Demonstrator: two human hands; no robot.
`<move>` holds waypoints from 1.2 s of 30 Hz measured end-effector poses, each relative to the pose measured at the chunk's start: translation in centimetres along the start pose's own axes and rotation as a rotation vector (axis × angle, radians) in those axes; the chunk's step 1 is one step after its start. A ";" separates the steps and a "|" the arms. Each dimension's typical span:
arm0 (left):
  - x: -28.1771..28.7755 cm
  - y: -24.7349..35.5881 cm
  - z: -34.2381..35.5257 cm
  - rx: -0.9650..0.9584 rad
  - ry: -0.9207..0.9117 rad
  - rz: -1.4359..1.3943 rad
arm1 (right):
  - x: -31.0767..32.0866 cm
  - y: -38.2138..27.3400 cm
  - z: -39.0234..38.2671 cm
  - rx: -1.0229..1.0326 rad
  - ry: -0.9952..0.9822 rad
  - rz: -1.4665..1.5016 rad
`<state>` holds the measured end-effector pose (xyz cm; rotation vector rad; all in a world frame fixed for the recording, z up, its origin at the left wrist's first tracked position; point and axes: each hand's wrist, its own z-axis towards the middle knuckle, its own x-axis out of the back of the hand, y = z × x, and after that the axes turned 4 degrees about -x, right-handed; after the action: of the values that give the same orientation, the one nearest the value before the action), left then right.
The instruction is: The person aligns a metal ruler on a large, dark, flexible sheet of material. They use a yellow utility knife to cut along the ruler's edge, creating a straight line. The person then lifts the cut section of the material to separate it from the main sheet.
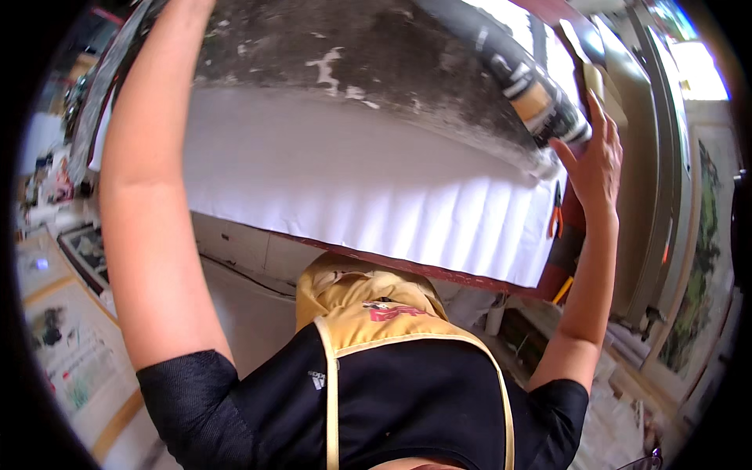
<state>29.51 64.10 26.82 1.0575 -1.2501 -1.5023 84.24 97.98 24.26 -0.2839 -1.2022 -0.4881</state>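
My right hand rests at the near end of a dark roll with a tan and white patch, its fingers stretched out and the thumb apart. The roll is smeared by motion, and whether the hand touches its end I cannot tell. Just beyond the fingertips is a pale-handled flat tool. From the lower left my left arm reaches up past the top edge, so the left hand is out of sight. Between the arms lies a dark, mottled sheet with pale flecks, next to white paper with ripples at its right.
Red-handled pliers lie beside the paper's right edge. The reddish table edge runs below the overhanging paper. A yellow stick-like thing is near the right corner. Ink-painted sheets are at left, and a green painting stands at right.
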 end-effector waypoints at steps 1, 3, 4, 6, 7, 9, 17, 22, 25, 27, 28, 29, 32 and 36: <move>0.2 -0.3 -0.1 0.011 0.017 0.041 | -0.1 -0.3 0.1 -0.020 -0.011 0.012; 0.4 -2.1 0.8 0.034 0.028 0.065 | -0.6 0.2 0.1 -0.015 0.018 0.022; 0.5 -3.0 1.6 0.054 -0.032 0.038 | -0.3 0.5 0.1 -0.019 0.032 0.018; 5.4 -5.7 7.4 0.016 0.004 0.087 | -0.5 0.0 0.7 -0.042 0.033 0.090; 5.4 -6.7 8.6 0.033 0.018 0.083 | -0.7 0.3 0.6 -0.050 0.039 0.083; 4.0 -8.2 9.7 0.067 0.045 0.071 | -0.8 0.9 0.3 -0.060 0.052 0.064; 0.6 -12.3 9.7 0.226 -0.014 -0.032 | 0.3 1.9 -0.3 -0.175 -0.026 0.046; -0.3 -11.7 8.7 0.223 0.000 -0.004 | 0.3 3.0 -0.4 -0.174 -0.032 0.039; -1.8 -10.9 6.8 0.207 0.050 0.046 | 0.2 3.4 -1.1 -0.182 -0.029 0.029; -1.9 -11.0 6.8 0.201 0.051 0.040 | 0.2 3.5 -1.4 -0.186 -0.039 0.055; -0.7 -10.6 7.8 0.189 0.042 0.018 | 0.2 3.5 -1.4 -0.184 -0.036 0.080; -0.4 -10.8 8.2 0.187 0.025 -0.008 | -0.1 3.7 -1.6 -0.177 -0.023 0.076; 0.7 -11.0 8.7 0.154 0.027 -0.004 | -0.8 4.2 -2.3 -0.173 -0.002 0.064; -0.6 -11.7 6.9 0.238 -0.028 -0.081 | -0.9 5.6 -3.9 -0.218 -0.020 0.031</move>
<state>21.73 67.46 16.22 1.2580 -1.4475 -1.4578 90.01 101.21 22.36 -0.4939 -1.1634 -0.5914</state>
